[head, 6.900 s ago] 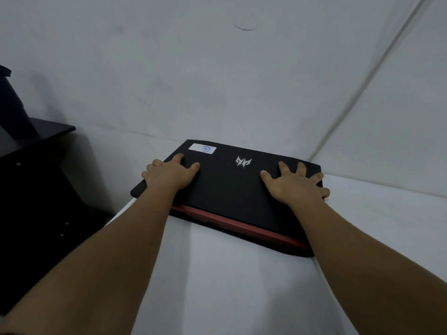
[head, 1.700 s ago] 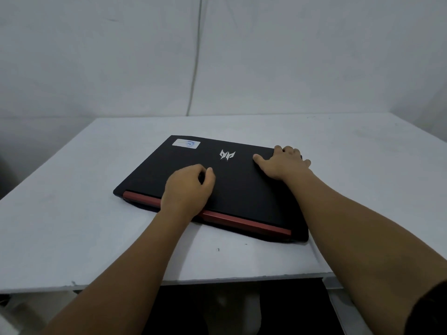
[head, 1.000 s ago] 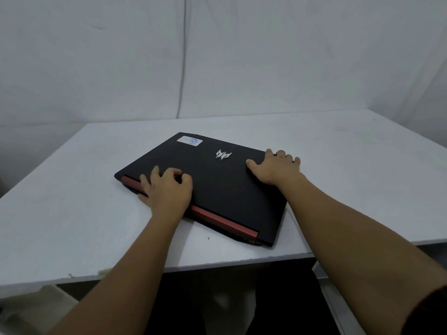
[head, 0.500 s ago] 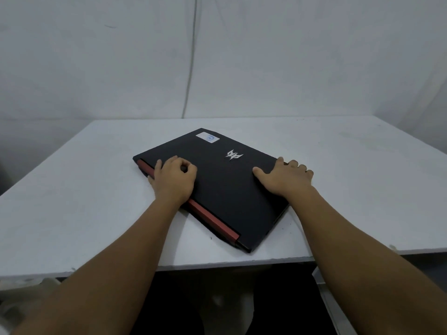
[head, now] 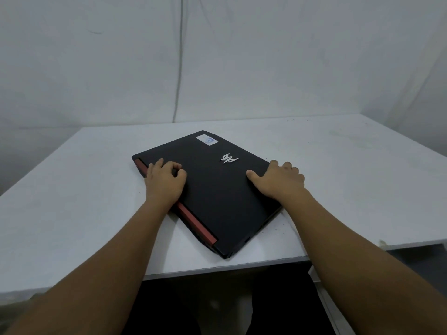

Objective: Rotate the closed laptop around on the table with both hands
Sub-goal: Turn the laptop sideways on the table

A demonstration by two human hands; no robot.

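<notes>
Laptop (head: 212, 189), closed, lies skewed on table (head: 72, 201). Left hand (head: 164, 183) curled, pressing near red hinge strip (head: 193, 221); right hand (head: 278, 181) splayed flat opposite. Neither clamps. Risk: near corner overshooting table edge if pressure slips.

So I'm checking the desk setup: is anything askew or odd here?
The laptop lies diagonal to the table, one corner close to the near edge. Both hands rest on its lid. No damage or spills.
</notes>
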